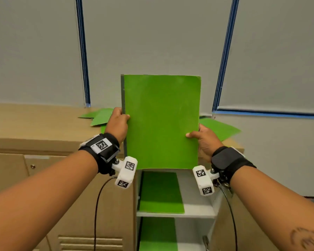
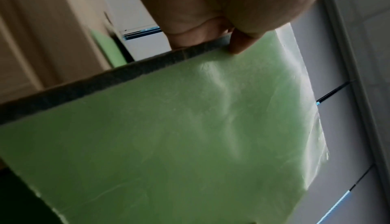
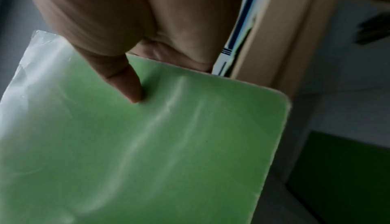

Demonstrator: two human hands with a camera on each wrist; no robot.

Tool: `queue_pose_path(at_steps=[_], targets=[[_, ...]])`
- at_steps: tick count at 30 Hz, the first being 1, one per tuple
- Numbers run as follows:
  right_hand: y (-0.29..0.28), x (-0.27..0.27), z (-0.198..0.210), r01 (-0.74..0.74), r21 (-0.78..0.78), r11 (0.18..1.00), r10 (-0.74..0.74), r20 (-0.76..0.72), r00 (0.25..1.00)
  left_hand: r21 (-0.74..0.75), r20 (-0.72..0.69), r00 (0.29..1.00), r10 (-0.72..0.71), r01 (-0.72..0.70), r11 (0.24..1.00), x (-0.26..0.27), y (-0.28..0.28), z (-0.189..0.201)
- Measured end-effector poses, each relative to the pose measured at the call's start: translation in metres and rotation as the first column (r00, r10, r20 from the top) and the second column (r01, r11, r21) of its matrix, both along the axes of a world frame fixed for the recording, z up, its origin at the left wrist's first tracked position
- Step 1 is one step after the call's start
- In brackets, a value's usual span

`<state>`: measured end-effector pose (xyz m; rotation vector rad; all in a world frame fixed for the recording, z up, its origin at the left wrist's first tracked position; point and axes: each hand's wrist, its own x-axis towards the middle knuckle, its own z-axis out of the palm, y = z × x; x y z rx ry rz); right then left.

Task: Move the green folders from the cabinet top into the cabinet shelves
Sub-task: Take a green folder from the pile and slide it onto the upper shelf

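Note:
A green folder (image 1: 161,122) with a dark spine stands upright in the air in front of the cabinet, held by both hands. My left hand (image 1: 117,124) pinches its spine edge, thumb on the front (image 2: 238,44). My right hand (image 1: 203,140) pinches the opposite edge, thumb on the cover (image 3: 126,84). More green folders lie on the cabinet top at the left (image 1: 100,115) and the right (image 1: 219,128). One green folder (image 1: 160,192) lies on the upper shelf, another (image 1: 158,234) on the shelf below.
The wooden cabinet top (image 1: 34,120) stretches to the left. A closed cabinet door (image 1: 62,205) with a vent is at lower left. The white shelf (image 1: 196,209) is open below the held folder. A grey wall with blue strips (image 1: 82,51) stands behind.

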<state>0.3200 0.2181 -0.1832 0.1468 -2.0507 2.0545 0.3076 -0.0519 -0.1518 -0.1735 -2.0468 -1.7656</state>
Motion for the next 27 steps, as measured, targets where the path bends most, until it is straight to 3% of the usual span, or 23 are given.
queue_pose_path(at_steps=[11, 18, 25, 27], targets=[[0.008, 0.026, -0.161, -0.023, -0.016, 1.0, 0.027, 0.338, 0.941, -0.011, 0.238, 0.971, -0.001, 0.004, 1.0, 0.036, 0.012, -0.146], [0.014, 0.025, -0.255, -0.02, 0.078, 0.997, -0.018, 0.457, 0.889, -0.038, 0.439, 0.898, 0.036, -0.022, 0.999, 0.028, 0.023, -0.247], [0.03, 0.012, -0.3, -0.001, 0.102, 0.995, -0.053, 0.526, 0.849, -0.113, 0.525, 0.851, 0.016, 0.051, 0.992, 0.001, 0.038, -0.301], [0.034, 0.001, -0.305, 0.024, 0.118, 0.993, -0.083, 0.527, 0.846, -0.204, 0.516, 0.855, 0.052, 0.064, 0.977, -0.006, 0.045, -0.307]])
